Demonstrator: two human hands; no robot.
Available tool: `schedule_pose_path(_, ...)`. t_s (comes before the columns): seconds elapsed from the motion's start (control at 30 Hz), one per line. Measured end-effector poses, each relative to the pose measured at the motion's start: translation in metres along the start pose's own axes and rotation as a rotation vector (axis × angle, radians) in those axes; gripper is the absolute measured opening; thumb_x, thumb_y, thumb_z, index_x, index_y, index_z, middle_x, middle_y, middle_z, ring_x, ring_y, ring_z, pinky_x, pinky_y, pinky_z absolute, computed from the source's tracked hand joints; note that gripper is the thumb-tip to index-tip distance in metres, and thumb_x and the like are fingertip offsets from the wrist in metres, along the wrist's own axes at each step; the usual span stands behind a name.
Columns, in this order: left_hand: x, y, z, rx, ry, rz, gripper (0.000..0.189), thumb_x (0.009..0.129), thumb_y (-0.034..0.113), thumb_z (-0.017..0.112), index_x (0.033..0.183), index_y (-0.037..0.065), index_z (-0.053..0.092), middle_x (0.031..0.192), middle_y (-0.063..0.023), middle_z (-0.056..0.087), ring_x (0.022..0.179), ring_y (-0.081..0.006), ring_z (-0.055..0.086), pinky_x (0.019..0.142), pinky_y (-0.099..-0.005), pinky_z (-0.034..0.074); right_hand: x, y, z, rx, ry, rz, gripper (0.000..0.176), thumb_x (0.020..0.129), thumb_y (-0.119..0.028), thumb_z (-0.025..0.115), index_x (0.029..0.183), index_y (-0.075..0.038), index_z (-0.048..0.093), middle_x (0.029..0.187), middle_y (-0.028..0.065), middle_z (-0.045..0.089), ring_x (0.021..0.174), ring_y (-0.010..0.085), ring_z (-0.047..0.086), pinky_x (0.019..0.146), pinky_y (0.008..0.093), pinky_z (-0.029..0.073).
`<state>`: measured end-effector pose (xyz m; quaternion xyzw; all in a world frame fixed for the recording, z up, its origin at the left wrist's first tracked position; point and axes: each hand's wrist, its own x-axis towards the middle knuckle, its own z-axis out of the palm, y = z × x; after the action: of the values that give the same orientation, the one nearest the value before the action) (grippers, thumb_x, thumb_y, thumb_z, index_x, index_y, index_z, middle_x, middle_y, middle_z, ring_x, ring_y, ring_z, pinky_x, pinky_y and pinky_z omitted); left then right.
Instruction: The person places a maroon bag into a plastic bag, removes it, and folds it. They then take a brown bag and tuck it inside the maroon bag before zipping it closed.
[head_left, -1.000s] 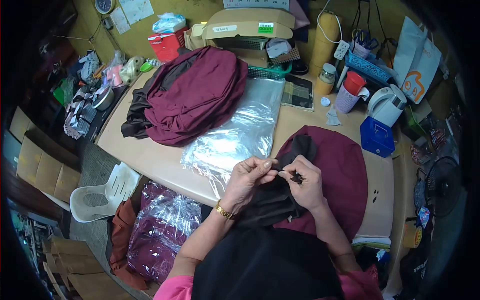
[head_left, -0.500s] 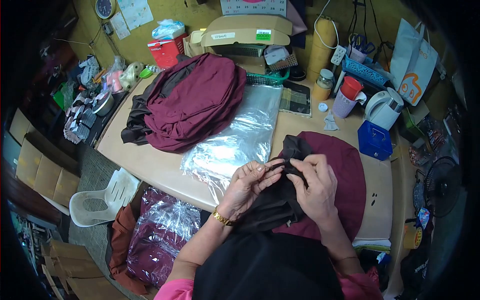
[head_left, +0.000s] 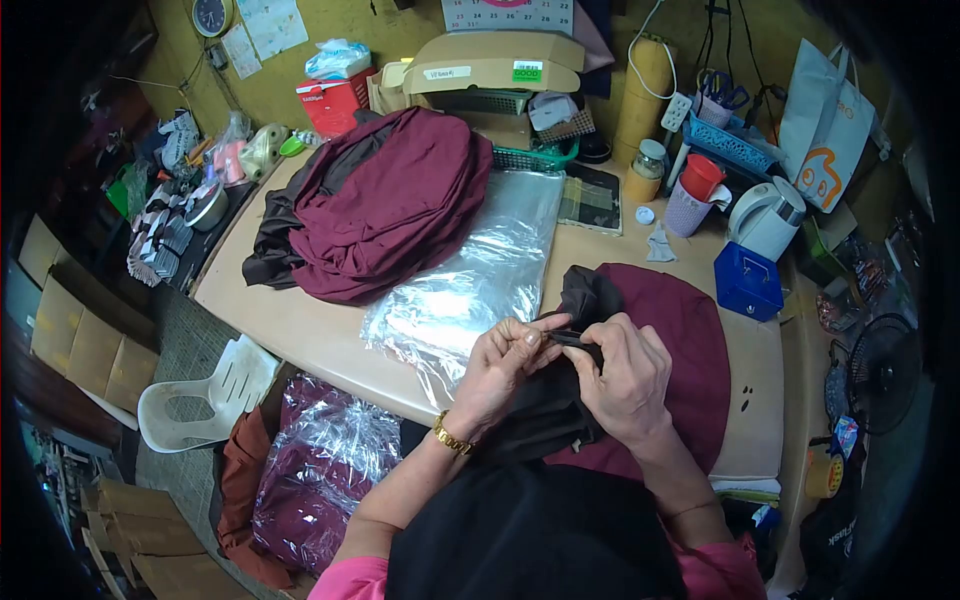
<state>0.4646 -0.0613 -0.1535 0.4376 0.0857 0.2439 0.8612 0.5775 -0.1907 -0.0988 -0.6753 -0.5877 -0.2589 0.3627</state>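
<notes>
- so the left grip (head_left: 500,362) is closing down to a narrow pinch, thumb against fingertip, and it's holding a bit of the dark cloth (head_left: 545,405)
- the right grip (head_left: 630,382) is pinching the same cloth just beside it, thumb and index nearly meeting, other fingers curling over
- both sets of fingertips are sitting really close together, so i can't tell exactly which fold or edge they're pinching
- the dark cloth is lying at the near side of the counter (head_left: 325,345), bunching up past the fingers and spreading out soft and matte below them
- it's resting against a maroon cloth (head_left: 685,345), which is looking smooth and rounded along its far edge; the right forearm is covering part of it
- over to the left, a big maroon bundle (head_left: 420,190) is heaping up in loose wrinkles, with dark fabric poking out along its side
- shiny clear plastic (head_left: 490,245) is lying flat between the two, crinkling and throwing glare, and the bundle is overlapping its edge
- a gold-coloured band (head_left: 453,433) is circling the left wrist
- black fabric (head_left: 520,530) up front is hiding the counter's near edge
- the fan (head_left: 885,372) at far right is fading into the dark lens border, so it's hard to make out
</notes>
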Motion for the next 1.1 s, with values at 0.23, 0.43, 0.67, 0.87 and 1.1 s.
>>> schedule_pose_path(0.23, -0.001, -0.004, -0.003, 0.072, -0.031, 0.034, 0.02, 0.101, 0.017, 0.056, 0.086, 0.004, 0.053, 0.119, -0.021, 0.062, 0.103, -0.0144, 0.059, 0.096, -0.0338, 0.049, 0.0, -0.001, 0.004, -0.009, -0.023, -0.023, 0.026, 0.071, -0.007, 0.076, 0.085, -0.008, 0.054, 0.074, 0.0049, 0.05, 0.063, 0.0219, 0.054, 0.056, 0.0357, 0.036)
schedule_pose_path(0.43, 0.001, -0.001, -0.003, -0.028, -0.019, 0.03, 0.021, 0.1, 0.018, 0.056, 0.085, 0.004, 0.053, 0.124, -0.0222, 0.06, 0.108, -0.0168, 0.06, 0.096, -0.034, 0.05, 0.002, 0.001, 0.002, 0.035, 0.031, 0.001, 0.03, 0.069, -0.003, 0.078, 0.086, -0.007, 0.053, 0.075, 0.0043, 0.053, 0.06, 0.0218, 0.054, 0.056, 0.0355, 0.035)
schedule_pose_path(0.67, 0.004, -0.005, -0.004, -0.001, 0.029, 0.019, 0.024, 0.1, 0.018, 0.058, 0.081, 0.005, 0.053, 0.105, -0.0157, 0.065, 0.109, -0.0151, 0.06, 0.095, -0.0339, 0.05, -0.001, 0.0, 0.007, -0.014, -0.026, -0.02, 0.024, 0.073, -0.006, 0.074, 0.084, -0.008, 0.054, 0.077, 0.0045, 0.051, 0.064, 0.0208, 0.055, 0.058, 0.0349, 0.036)
schedule_pose_path(0.87, 0.002, -0.01, -0.005, 0.011, -0.016, 0.056, 0.021, 0.101, 0.017, 0.054, 0.083, 0.006, 0.052, 0.12, -0.0207, 0.063, 0.1, -0.0134, 0.062, 0.093, -0.0342, 0.05, -0.004, 0.001, 0.009, -0.055, -0.06, -0.046, 0.023, 0.071, -0.001, 0.072, 0.083, -0.008, 0.053, 0.076, 0.0055, 0.051, 0.064, 0.0213, 0.055, 0.056, 0.0347, 0.036)
schedule_pose_path(1.1, -0.002, -0.004, 0.001, -0.041, -0.022, 0.036, 0.02, 0.102, 0.017, 0.052, 0.088, 0.004, 0.053, 0.13, -0.0241, 0.058, 0.11, -0.0182, 0.063, 0.099, -0.0361, 0.05, -0.003, 0.029, 0.027, 0.674, -0.077, 0.533, 0.017, 0.083, -0.005, 0.076, 0.084, -0.001, 0.06, 0.072, -0.0008, 0.053, 0.062, 0.0082, 0.051, 0.056, 0.0265, 0.042)
